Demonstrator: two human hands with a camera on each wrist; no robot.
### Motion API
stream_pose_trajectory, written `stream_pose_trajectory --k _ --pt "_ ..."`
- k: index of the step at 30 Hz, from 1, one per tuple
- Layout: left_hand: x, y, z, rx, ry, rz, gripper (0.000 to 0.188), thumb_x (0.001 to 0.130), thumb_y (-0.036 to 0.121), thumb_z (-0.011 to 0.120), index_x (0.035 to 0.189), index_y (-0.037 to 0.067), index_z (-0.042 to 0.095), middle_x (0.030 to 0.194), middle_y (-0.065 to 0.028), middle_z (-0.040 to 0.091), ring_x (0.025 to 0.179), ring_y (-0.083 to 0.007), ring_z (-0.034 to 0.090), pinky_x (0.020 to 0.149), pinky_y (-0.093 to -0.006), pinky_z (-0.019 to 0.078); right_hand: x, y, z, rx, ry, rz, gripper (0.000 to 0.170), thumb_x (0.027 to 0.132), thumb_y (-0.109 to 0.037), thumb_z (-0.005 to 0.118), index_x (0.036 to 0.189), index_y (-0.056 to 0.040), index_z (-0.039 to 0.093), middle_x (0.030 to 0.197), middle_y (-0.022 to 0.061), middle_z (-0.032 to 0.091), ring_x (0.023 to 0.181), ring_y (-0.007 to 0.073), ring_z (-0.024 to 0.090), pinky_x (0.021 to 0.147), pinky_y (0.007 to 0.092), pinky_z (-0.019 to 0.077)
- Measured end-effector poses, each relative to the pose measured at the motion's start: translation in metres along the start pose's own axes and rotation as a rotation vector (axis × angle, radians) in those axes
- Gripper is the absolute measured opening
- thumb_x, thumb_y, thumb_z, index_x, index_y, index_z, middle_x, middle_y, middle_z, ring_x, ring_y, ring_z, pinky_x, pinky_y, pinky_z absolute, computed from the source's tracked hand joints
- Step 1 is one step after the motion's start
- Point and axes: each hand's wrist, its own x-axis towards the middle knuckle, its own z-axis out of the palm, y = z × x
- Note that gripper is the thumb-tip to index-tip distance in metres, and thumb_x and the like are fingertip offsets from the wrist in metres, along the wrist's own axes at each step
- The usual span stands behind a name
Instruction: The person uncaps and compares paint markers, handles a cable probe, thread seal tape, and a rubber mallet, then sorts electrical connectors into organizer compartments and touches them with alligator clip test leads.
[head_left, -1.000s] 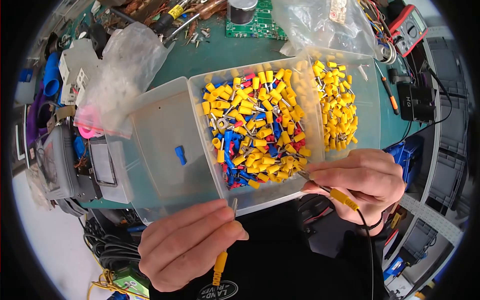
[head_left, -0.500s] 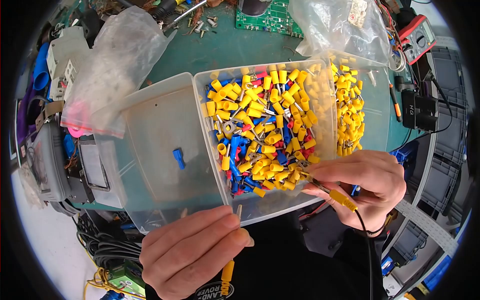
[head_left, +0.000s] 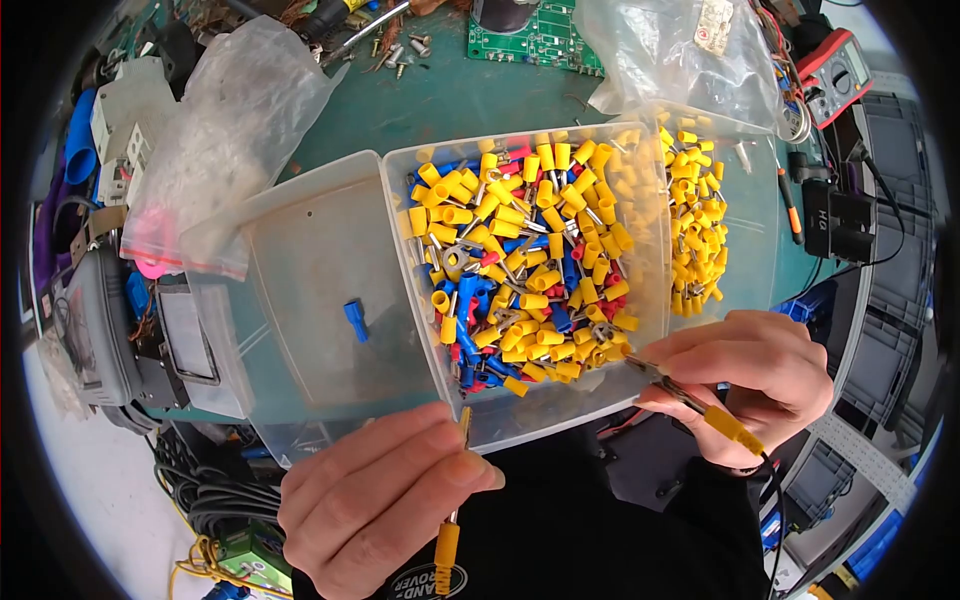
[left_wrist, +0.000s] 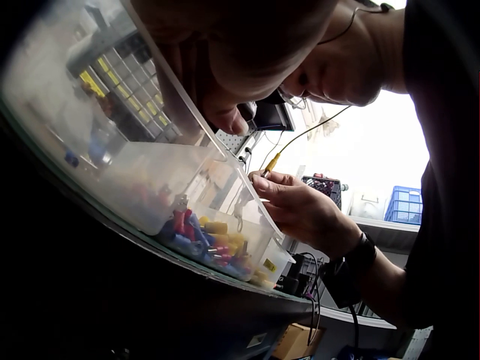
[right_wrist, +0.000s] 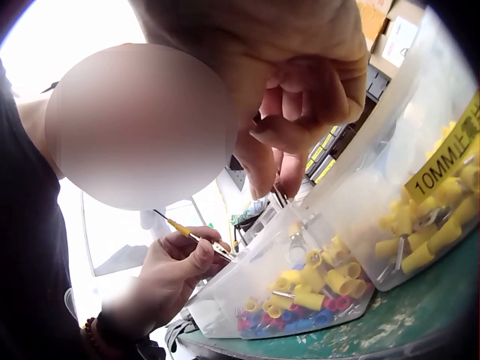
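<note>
Each hand pinches a crocodile clip near the front edge of an open clear plastic box (head_left: 440, 355) of crimp terminals. The left hand (head_left: 385, 500) has its metal clip (head_left: 463, 425) between thumb and fingers, tip upward, with a yellow sleeve (head_left: 447, 550) trailing below. At the box's front right corner, the right hand (head_left: 755, 370) grips the other clip (head_left: 682, 393), pointing toward the terminals; a yellow sleeve (head_left: 733, 428) and a thin black wire run from it. Yellow, blue and red terminals (head_left: 530, 280) fill the box. In the right wrist view, the left-hand clip (right_wrist: 219, 249) shows silver.
Left of the filled box lies a clear tray (head_left: 300, 330) with one blue terminal (head_left: 355, 320). More yellow terminals (head_left: 697, 225) fill a bin on the right. Plastic bags (head_left: 235, 120), a green circuit board (head_left: 540, 40), a screwdriver (head_left: 790, 205) and a red multimeter (head_left: 835, 75) surround the boxes.
The right hand has shifted slightly right with its clip, drawing the tip back from the terminals. The left hand stays nearly in place, still holding its clip. The head view has shifted a little.
</note>
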Motion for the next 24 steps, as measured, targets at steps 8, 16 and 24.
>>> stream_pose_trajectory --k 8,16,24 --pt "-0.002 0.005 -0.001 0.01 0.025 0.006 0.035 0.066 0.0 0.084 0.094 -0.001 0.063 0.082 -0.0143 0.067 0.073 -0.0307 0.07 0.062 -0.0326 0.0598 -0.026 -0.015 -0.018 -0.169 0.476 0.037 0.031 0.062 -0.005 0.089 0.082 -0.0012 0.066 0.07 0.0134 0.068 0.063 0.0217 0.07 0.053 0.0248 0.0501" --pt "-0.002 0.009 -0.003 0.003 -0.057 0.006 0.038 0.065 -0.001 0.084 0.097 0.002 0.063 0.084 -0.0128 0.067 0.074 -0.031 0.071 0.062 -0.033 0.0586 -0.038 -0.003 -0.034 -0.646 0.522 0.15 0.03 0.063 -0.009 0.086 0.081 0.0026 0.064 0.074 0.0172 0.07 0.065 0.0215 0.068 0.064 0.0251 0.0508" --pt "-0.004 0.009 0.003 -0.006 -0.003 0.021 0.039 0.063 -0.003 0.083 0.096 0.001 0.063 0.083 -0.0146 0.067 0.072 -0.0314 0.071 0.061 -0.0333 0.0587 -0.044 0.009 -0.03 -0.283 0.607 0.102 0.028 0.073 0.005 0.077 0.095 0.0056 0.06 0.092 0.0252 0.068 0.057 0.0114 0.059 0.048 0.0183 0.0441"
